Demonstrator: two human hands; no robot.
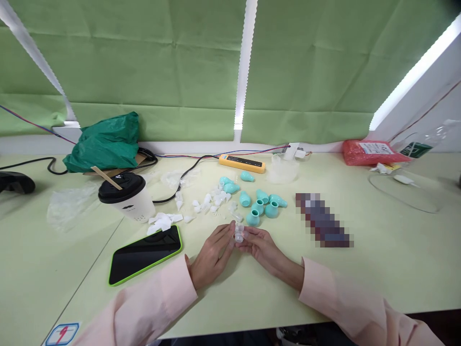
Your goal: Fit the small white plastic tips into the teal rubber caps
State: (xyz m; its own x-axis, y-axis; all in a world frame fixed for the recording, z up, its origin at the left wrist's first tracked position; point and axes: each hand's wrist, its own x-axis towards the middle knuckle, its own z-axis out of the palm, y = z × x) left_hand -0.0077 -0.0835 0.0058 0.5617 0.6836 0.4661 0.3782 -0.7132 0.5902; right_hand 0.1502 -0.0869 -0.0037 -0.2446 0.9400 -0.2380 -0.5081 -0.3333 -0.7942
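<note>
Between my two hands, over the near middle of the table, is a small clear plastic piece (pixel 239 232). The fingers of my left hand (pixel 215 251) are closed on its left side. My right hand (pixel 264 250) pinches it from the right with thumb and fingers. Just beyond lie several turquoise hollow bulb-shaped pieces (pixel 272 209), some standing with their round openings up and others on their sides. Left of these are scattered small white and clear plastic pieces (pixel 207 202). One more clear piece (pixel 236 212) lies right behind my fingertips.
A green-edged phone (pixel 146 254), white scraps (pixel 163 222) and a lidded paper cup (pixel 126 197) are at left. Behind are a green bag (pixel 104 144) and a yellow power strip (pixel 242 163). A pixelated object (pixel 324 221) and a red package (pixel 374 153) are at right.
</note>
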